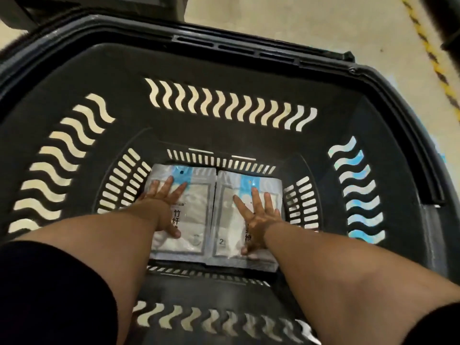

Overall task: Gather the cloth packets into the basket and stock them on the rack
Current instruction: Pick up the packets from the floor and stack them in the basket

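Observation:
Deep inside a black plastic basket with wavy slots lie two stacks of white cloth packets with blue header strips, side by side on the bottom. My left hand lies flat with spread fingers on the left packet. On the right packet, my right hand presses down the same way, fingers straight. Both forearms reach down from the near rim. The rack is not in view.
The basket stands on a pale floor. A yellow-and-black striped line runs along the floor at the right. Something blue shows through the basket's right slots. A dark object sits at the top left.

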